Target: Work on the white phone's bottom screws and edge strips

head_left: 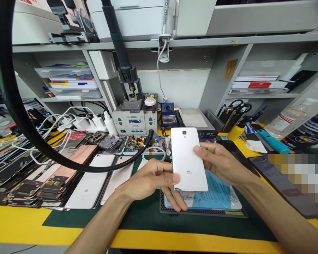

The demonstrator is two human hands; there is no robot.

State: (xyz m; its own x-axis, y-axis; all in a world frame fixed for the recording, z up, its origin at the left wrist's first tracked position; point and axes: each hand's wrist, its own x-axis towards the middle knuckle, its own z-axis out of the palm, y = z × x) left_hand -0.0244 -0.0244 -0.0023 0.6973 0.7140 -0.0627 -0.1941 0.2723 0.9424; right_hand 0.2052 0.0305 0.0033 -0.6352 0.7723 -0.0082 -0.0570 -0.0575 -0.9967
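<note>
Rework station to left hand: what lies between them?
Exposed circuit boards, a white loop and a stretch of black hose, seen in the head view.

Grey shelving (pixel 182 43) above yellow worktop (pixel 145 240); dark green mat (pixel 137 219) on top; white wall panel (pixel 174 84) behind.

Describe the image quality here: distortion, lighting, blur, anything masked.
Head view: wide-angle stretching toward the edges; the black hose looms large at left; the white phone is brightly lit, its logo still legible; the shelf compartments look dimmer; pixelated blocks mask part of the right side.
</note>
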